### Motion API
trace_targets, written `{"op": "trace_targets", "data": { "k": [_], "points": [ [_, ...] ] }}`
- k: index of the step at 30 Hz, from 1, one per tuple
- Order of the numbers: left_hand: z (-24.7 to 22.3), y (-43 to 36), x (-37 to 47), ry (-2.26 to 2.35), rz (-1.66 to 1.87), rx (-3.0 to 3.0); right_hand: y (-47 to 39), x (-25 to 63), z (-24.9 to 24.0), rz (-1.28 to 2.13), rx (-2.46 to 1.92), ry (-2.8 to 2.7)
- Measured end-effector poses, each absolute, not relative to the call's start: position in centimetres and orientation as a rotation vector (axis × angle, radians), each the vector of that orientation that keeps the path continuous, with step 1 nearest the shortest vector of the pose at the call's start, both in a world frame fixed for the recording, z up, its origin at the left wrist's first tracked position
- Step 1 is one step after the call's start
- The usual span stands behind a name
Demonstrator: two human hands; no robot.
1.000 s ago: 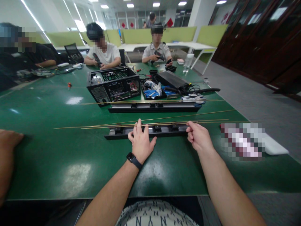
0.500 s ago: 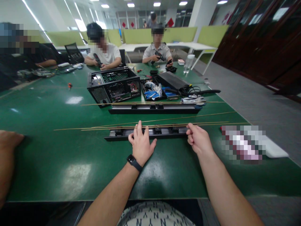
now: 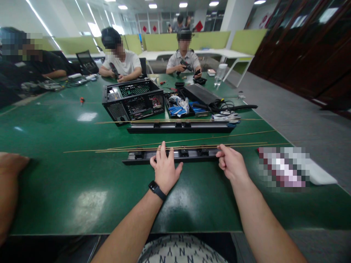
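Note:
My left hand (image 3: pixel 165 166), with a black watch on its wrist, lies with spread fingers across thin brass-coloured rods (image 3: pixel 117 149) and the near black rail (image 3: pixel 134 161). Black blocks (image 3: pixel 183 152) sit along this rail's grey channel. At the rail's right end, my right hand (image 3: pixel 231 160) is closed, its thumb and forefinger pinched at one of the rods; the exact contact is partly hidden. One more rod (image 3: pixel 246 134) slants off behind to the right. Farther back, a second black rail (image 3: pixel 178 129) lies parallel, with rods along its top.
Behind the rails stand an open black computer case (image 3: pixel 134 102), a tray with gloves (image 3: pixel 179 104), and a dark box with cables (image 3: pixel 203 93). A blurred-out packet (image 3: pixel 282 168) lies right. Another person's arm (image 3: pixel 9 182) rests at left; co-workers sit across the green table (image 3: pixel 68 175).
My right hand's fingertips have shifted very slightly left along the rods. My left hand stays in place, and the rails have not visibly moved.

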State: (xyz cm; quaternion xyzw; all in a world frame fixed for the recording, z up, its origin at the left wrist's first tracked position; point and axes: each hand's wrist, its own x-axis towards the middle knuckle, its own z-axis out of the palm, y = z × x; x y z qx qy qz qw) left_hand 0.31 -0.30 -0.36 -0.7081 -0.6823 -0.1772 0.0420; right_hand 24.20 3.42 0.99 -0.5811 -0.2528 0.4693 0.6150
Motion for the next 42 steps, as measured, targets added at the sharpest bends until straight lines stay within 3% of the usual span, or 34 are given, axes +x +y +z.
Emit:
{"op": "trace_targets", "data": {
  "k": [42],
  "points": [
    [-0.38, -0.33, 0.33, -2.084, -0.542, -2.164, 3.39, 24.28, 0.89, 1.052, -1.338, -0.554]
  ]
}}
